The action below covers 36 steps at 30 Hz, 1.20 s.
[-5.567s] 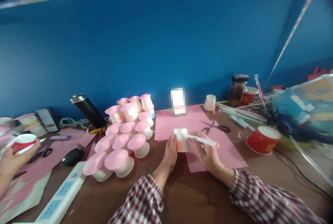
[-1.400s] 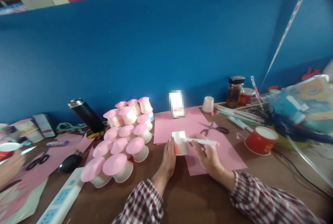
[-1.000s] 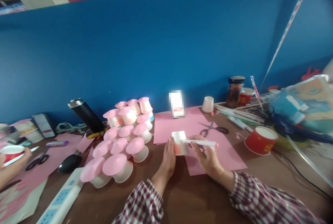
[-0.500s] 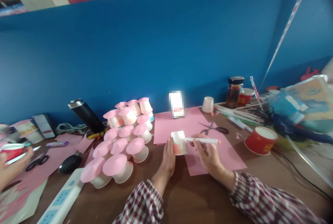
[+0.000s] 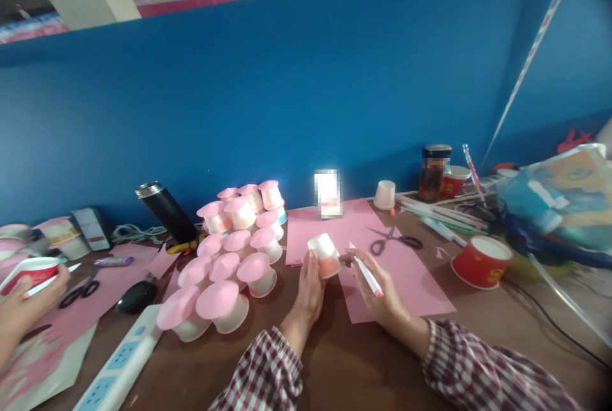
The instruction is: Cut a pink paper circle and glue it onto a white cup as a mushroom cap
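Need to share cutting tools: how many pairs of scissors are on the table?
2. One pair of scissors lies on the pink paper beyond the right hand; another black-handled pair lies at far left by another person's hand. Clutter may hide more.

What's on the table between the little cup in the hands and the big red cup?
In the head view, scissors lie on pink paper between the small cup and the red cup.
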Available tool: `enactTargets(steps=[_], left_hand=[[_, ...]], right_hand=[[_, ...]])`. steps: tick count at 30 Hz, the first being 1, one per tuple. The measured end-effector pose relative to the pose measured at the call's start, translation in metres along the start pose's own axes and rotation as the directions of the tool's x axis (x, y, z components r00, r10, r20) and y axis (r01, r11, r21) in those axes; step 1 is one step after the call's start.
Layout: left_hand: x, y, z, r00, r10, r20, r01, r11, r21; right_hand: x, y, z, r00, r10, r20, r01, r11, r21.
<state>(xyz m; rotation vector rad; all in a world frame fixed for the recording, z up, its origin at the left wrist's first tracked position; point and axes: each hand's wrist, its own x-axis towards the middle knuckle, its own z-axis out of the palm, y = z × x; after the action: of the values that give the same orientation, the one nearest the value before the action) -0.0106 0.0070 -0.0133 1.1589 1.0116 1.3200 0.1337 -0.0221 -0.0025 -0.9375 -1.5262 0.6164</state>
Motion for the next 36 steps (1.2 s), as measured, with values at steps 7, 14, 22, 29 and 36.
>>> enactTargets(steps=[7, 14, 22, 29, 36], left_hand=[[0.000, 0.017, 0.006, 0.995, 0.001, 0.103, 0.027, 0.961, -0.275], [0.002, 0.011, 0.007, 0.986, -0.008, 0.167, 0.081, 0.897, -0.435], [0.000, 0.012, 0.010, 0.979, -0.013, 0.203, 0.109, 0.877, -0.467], [-0.001, 0.010, 0.009, 0.983, -0.023, 0.183, 0.100, 0.901, -0.422], [-0.003, 0.009, 0.010, 0.984, -0.020, 0.178, 0.068, 0.961, -0.267]], right_hand=[[0.002, 0.003, 0.000, 1.000, 0.004, -0.009, -0.004, 0.999, -0.032], [0.003, 0.006, -0.002, 0.999, 0.038, -0.025, -0.039, 0.999, -0.024], [0.003, 0.023, 0.002, 0.993, 0.081, -0.083, -0.078, 0.996, 0.036], [0.003, 0.018, 0.000, 0.995, 0.061, -0.080, -0.061, 0.998, -0.002], [0.005, 0.000, -0.010, 0.985, -0.168, -0.042, 0.154, 0.962, -0.223]])
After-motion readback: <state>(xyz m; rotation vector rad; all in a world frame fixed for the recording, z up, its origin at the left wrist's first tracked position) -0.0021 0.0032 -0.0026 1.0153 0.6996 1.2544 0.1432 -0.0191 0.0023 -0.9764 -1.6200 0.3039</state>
